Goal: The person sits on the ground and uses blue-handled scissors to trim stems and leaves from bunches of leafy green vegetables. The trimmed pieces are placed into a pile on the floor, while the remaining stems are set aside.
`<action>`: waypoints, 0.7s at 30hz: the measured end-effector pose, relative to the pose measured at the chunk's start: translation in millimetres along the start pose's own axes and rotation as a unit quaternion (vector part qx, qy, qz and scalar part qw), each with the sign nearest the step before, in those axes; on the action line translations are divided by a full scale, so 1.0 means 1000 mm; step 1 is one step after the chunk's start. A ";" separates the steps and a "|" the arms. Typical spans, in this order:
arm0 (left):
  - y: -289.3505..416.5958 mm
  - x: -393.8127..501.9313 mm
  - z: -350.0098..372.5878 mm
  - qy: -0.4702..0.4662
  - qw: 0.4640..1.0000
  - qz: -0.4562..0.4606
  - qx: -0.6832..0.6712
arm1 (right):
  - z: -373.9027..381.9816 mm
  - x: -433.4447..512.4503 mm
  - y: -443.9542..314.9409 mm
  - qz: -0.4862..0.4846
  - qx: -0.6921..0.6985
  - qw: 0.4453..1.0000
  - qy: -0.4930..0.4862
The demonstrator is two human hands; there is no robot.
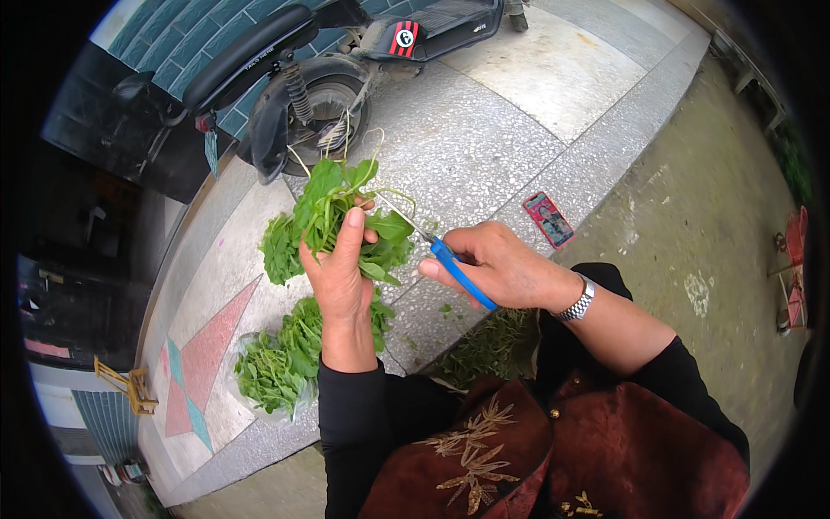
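My left hand (343,272) grips a bunch of leafy greens (324,194) whose thin pale roots stick out at the top. Blue-handled scissors (454,266) are in my right hand (506,266), their blades reaching to the stems at the right side of the bunch. Whether the blades are apart I cannot tell. Beneath the left hand, more loose greens (279,250) lie on the terrazzo paving. A clear plastic bag (299,403) full of greens sits left of my left forearm. Below the scissors, a heap of thin trimmings (489,350) lies by my lap, partly hidden.
A phone with a lit screen (549,220) lies on the paving (454,130) to the right. A parked electric scooter (311,97) stands ahead against the tiled wall. At the left is a small wooden chair (133,389); a red wheeled object (794,266) stands far right.
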State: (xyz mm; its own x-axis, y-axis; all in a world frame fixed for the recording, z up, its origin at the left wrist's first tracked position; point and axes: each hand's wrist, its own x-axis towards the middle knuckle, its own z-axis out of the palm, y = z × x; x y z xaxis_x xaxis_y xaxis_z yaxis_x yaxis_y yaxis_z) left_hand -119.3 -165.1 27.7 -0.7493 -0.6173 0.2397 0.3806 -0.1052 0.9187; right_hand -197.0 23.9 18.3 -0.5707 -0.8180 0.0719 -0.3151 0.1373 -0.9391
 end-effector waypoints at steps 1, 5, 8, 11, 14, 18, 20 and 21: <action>-0.001 0.000 0.001 -0.007 1.000 0.004 -0.006 | -0.001 -0.001 0.000 -0.001 0.009 1.000 0.003; -0.005 -0.001 0.006 -0.004 1.000 -0.003 -0.005 | -0.006 -0.001 0.000 0.001 0.016 1.000 -0.004; -0.007 0.000 0.009 -0.013 1.000 -0.002 0.002 | -0.009 0.000 0.002 -0.012 -0.018 1.000 -0.004; -0.008 0.001 0.012 -0.011 1.000 -0.011 -0.011 | -0.011 0.000 0.005 -0.018 -0.021 1.000 0.011; -0.009 0.000 0.016 -0.006 1.000 -0.016 -0.021 | -0.011 0.000 0.006 -0.014 -0.021 0.999 0.023; -0.009 0.001 0.020 0.003 0.999 -0.022 -0.025 | -0.012 0.000 0.007 -0.023 -0.053 0.998 0.029; -0.009 0.001 0.022 0.000 1.000 -0.019 -0.025 | -0.012 -0.001 0.007 -0.027 -0.062 0.997 0.030; -0.008 0.001 0.022 0.005 0.999 -0.022 -0.022 | -0.012 -0.002 0.007 -0.028 -0.066 0.997 0.030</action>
State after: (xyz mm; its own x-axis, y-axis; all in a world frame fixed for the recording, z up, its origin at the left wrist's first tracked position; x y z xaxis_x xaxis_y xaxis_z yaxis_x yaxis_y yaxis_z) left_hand -135.3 -147.4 27.2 -0.7605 -0.6192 0.1956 0.3708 -0.1668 0.9136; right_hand -207.3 32.7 15.4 -0.5919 -0.7924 0.1472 -0.4435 0.1677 -0.8805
